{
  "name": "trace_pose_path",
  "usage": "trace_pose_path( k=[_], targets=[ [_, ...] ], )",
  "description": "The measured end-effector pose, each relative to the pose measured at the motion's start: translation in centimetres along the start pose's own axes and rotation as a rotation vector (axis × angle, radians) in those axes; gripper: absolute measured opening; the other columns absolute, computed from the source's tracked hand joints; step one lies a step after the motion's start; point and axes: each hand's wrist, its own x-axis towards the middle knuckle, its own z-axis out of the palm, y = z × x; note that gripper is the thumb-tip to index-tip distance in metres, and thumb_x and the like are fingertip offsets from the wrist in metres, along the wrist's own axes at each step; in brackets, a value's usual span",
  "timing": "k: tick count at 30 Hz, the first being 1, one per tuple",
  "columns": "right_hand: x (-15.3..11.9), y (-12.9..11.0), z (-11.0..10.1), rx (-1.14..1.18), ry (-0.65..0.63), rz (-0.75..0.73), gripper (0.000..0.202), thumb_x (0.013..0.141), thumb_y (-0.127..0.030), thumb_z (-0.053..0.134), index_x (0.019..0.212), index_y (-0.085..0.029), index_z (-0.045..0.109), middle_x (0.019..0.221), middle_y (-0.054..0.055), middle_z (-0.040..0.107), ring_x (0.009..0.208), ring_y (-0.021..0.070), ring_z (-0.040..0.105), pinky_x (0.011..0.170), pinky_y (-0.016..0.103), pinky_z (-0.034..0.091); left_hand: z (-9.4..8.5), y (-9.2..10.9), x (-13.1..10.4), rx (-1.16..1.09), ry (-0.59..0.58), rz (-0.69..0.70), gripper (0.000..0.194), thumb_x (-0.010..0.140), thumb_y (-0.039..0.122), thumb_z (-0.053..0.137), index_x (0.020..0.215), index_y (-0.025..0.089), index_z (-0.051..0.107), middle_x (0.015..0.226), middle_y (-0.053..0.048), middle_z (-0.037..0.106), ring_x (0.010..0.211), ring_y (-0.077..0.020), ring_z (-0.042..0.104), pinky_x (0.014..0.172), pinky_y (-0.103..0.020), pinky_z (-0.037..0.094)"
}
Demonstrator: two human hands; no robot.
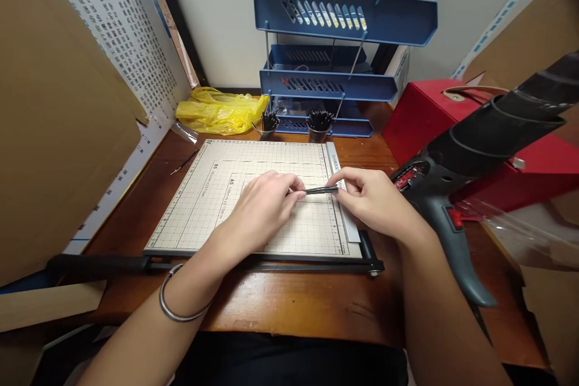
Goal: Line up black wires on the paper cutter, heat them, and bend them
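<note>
Left hand (271, 196) and right hand (368, 196) each pinch one end of a small bundle of thin black strands (321, 190), held level over the right part of the gridded board (271, 160). The board lies on the table (289, 301), its black cutting arm (266, 266) along the side facing the table's near edge. Toward the far edge, two cups of black strands (319, 126) stand before a blue tray rack (325, 81); a yellow bag (219, 111) lies to their left.

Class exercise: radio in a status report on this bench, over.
Left hand and right hand pinching thin black strands. Strands above paper trimmer. Heat gun close by right forearm, clear of strands.
</note>
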Motion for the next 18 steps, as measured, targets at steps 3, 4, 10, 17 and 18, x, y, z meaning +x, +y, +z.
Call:
trace_pose_path(
  k=[3,4,10,17,18],
  targets=[
    [-0.1,-0.3,0.1,0.19,-0.141,0.051,0.016,0.085,-0.034,0.068,0.082,-0.02,0.074,0.051,-0.009,0.029,0.049,0.0085,0.027,0.048,0.026,0.021,0.0,-0.1,0.1,-0.285,0.027,-0.054,0.014,0.098,0.028,0.06,0.093,0.019,0.07,0.088,0.0,0.076,0.082,-0.0172,0.067,0.074,-0.03,0.045],
    [-0.1,-0.5,0.2,0.253,-0.17,0.056,0.018,0.084,-0.037,0.071,0.083,-0.019,0.076,0.051,-0.009,0.03,0.049,0.0083,0.027,0.047,0.026,0.02,0.1,-0.1,0.2,-0.381,0.052,-0.066,0.015,0.098,0.03,0.06,0.093,0.019,0.07,0.087,0.0,0.077,0.081,-0.0166,0.069,0.072,-0.029,0.045],
    [0.1,-2.1,2.5,0.543,0.018,-0.03,0.027,0.083,-0.046,0.077,0.094,-0.022,0.083,0.076,0.001,0.07,0.071,0.0128,0.056,0.065,0.025,0.041,0.5,0.1,0.3,-0.768,0.179,-0.098,0.02,0.091,0.036,0.07,0.095,0.016,0.07,0.081,-0.002,0.078,0.076,-0.0158,0.071,0.067,-0.024,0.048],
    [0.4,-2.7,3.8,0.666,0.137,-0.044,0.029,0.087,-0.042,0.072,0.074,-0.018,0.081,0.06,-0.002,0.063,0.055,0.008,0.044,0.058,0.024,0.036,0.6,-0.2,0.0,-0.772,0.113,-0.089,0.019,0.092,0.034,0.072,0.097,0.018,0.063,0.086,-0.003,0.08,0.082,-0.0173,0.076,0.07,-0.024,0.052],
    [0.5,-2.6,3.6,0.657,0.124,-0.04,0.028,0.087,-0.041,0.072,0.074,-0.017,0.081,0.059,-0.002,0.061,0.054,0.0076,0.042,0.057,0.025,0.035,0.5,-0.2,-0.1,-0.76,0.083,-0.091,0.02,0.092,0.034,0.071,0.101,0.019,0.061,0.082,-0.003,0.08,0.081,-0.0177,0.076,0.068,-0.023,0.051]
  ],
)
